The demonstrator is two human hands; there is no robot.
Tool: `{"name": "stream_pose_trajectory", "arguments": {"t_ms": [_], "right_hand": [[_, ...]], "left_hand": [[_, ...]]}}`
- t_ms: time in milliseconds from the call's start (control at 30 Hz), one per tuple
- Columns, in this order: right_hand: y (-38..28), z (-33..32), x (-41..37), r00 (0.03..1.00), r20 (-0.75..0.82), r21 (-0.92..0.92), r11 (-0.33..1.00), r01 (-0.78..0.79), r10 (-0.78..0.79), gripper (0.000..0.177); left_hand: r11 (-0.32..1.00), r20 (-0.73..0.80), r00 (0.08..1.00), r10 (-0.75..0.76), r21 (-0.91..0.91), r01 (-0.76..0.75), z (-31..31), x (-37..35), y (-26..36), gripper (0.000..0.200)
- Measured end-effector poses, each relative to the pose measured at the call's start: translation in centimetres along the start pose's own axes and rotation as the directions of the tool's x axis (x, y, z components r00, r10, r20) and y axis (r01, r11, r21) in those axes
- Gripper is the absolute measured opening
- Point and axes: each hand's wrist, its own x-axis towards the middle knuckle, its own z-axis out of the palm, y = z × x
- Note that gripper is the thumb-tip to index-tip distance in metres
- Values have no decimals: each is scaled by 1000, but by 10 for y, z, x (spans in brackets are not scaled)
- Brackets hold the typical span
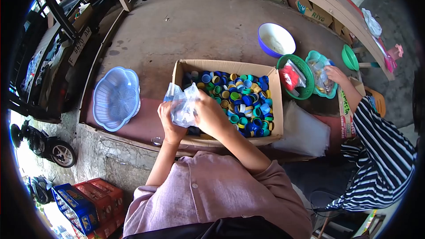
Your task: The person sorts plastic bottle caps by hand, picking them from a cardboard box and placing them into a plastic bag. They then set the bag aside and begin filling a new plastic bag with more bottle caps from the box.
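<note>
A clear plastic bag (183,104) is held up between my two hands, its top edge spread apart. My left hand (170,121) grips the bag's left side from below. On the right side of the bag, my right hand (207,109) has its fingers closed around the plastic, partly hidden behind it. Both hands are over the left part of a cardboard box (278,106). Blue, green, yellow and white bottle caps (243,99) fill the box. What the bag contains, if anything, I cannot make out.
A blue plastic basket (116,99) sits to the left. On the right are a purple bowl (268,46), a green basket (310,82) and a turquoise basket (333,90), which another person's hand (337,75) touches. Clear plastic sheets (305,130) lie beside the box.
</note>
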Motion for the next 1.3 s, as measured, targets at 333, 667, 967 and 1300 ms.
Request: {"name": "stream_pose_trajectory", "arguments": {"t_ms": [333, 667, 967, 1300], "right_hand": [[115, -83, -44, 910, -269, -341, 852, -397, 316, 11], [143, -81, -73, 921, -55, -215, 896, -388, 385, 14], [138, -76, -72, 941, -88, -92, 938, -333, 326, 29], [70, -65, -37, 909, -390, 512, 855, 84, 145, 29]], "left_hand": [[996, -43, 996, -78, -48, 76, -2, -16, -13, 60], [994, -38, 995, -95, -57, 93, 0, -18, -16, 61], [990, -49, 991, -126, -74, 122, 0, -10, -7, 51], [994, -55, 993, -100, -52, 97, 1, -8, -6, 51]]}}
